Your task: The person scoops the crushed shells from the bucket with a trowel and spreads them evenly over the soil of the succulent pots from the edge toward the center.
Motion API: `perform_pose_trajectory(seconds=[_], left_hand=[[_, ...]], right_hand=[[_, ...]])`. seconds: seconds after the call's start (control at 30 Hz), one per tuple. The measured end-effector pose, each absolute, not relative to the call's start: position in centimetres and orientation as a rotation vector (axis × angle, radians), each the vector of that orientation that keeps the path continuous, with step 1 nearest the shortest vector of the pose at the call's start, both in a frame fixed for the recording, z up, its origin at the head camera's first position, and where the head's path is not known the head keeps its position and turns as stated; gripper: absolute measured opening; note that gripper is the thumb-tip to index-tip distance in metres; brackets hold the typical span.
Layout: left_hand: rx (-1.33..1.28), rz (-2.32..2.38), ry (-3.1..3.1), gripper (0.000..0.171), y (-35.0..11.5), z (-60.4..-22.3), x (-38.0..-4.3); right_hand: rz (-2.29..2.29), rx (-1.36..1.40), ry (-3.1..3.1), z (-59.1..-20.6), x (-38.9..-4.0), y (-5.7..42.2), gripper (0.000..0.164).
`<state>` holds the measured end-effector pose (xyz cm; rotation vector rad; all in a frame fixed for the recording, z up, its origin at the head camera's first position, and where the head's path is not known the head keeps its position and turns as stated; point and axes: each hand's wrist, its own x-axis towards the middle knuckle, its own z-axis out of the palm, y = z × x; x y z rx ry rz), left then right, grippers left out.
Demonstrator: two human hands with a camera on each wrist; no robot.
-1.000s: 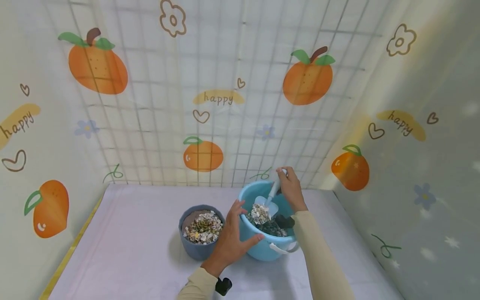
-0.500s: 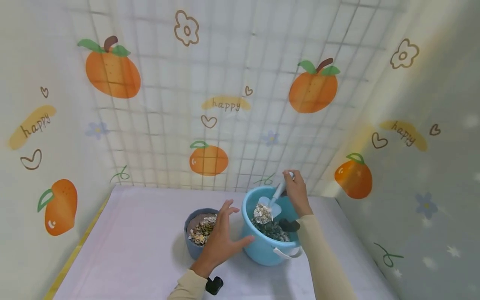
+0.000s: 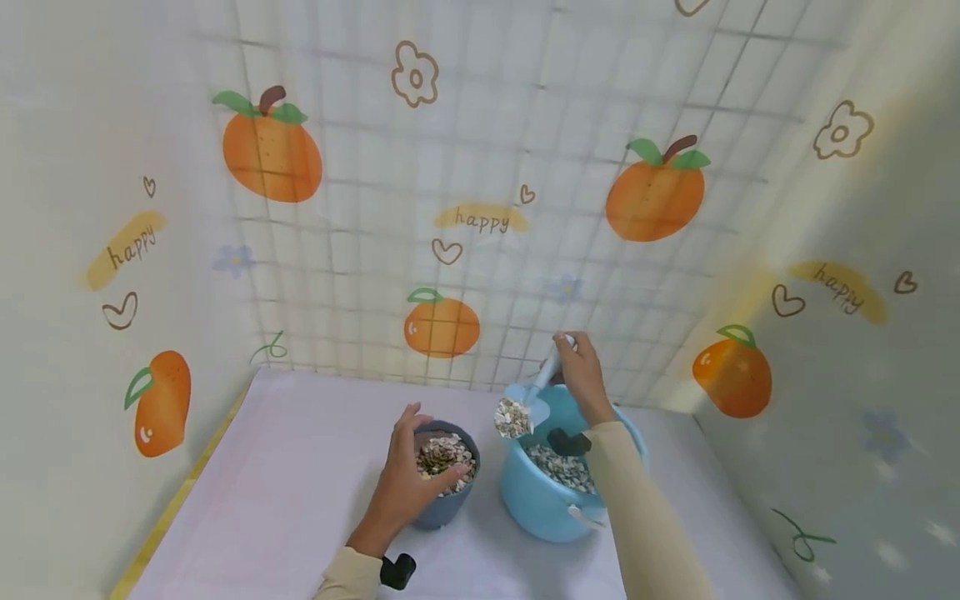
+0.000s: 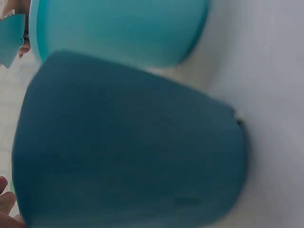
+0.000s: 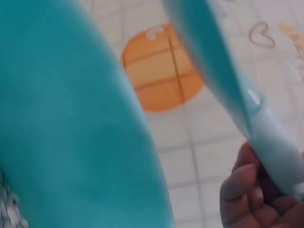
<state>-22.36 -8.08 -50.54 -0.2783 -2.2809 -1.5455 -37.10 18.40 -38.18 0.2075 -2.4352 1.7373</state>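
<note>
My right hand [image 3: 581,367] grips the handle of a light blue scoop [image 3: 536,408]. A heap of pale chips [image 3: 513,417] lies in the scoop, above the left rim of a light blue bucket [image 3: 540,508]. In the right wrist view, curled fingers [image 5: 242,185] wrap the scoop's handle [image 5: 275,142]. On the left, my left hand [image 3: 405,475] holds a blue-grey pot [image 3: 441,510], fingers at its far rim and thumb over the near side. The pot leans slightly toward the bucket, with mixed pale and brownish chips inside. Its wall [image 4: 128,142] fills much of the left wrist view.
More pale chips [image 3: 562,468] lie in the bucket, whose white handle [image 3: 588,517] hangs at the front. Both containers are on a pale cloth-covered table [image 3: 300,467]. A curtain [image 3: 360,283] printed with oranges stands right behind. Black devices [image 3: 397,571] are strapped at the wrists.
My left hand has gone from the bucket's rim leftward to the pot, which now leans. The loaded scoop has risen from inside the bucket and shifted left to its rim. The head view has turned.
</note>
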Motion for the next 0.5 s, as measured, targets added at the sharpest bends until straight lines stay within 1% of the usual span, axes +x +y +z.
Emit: perform_pose_trajectory(seconds=[0.3, 0.5], left_hand=[[-0.208, -1.546, -2.326, 0.09, -10.6, -52.0, -22.5], [-0.232, -1.604, -2.368, 0.096, -11.8, -53.3, -22.6]], right_hand=[[1.852, 0.243, -2.494, -39.9, -38.3, 14.6, 0.049], [2.004, 0.269, -2.478, -41.0, -38.4, 12.0, 0.043]])
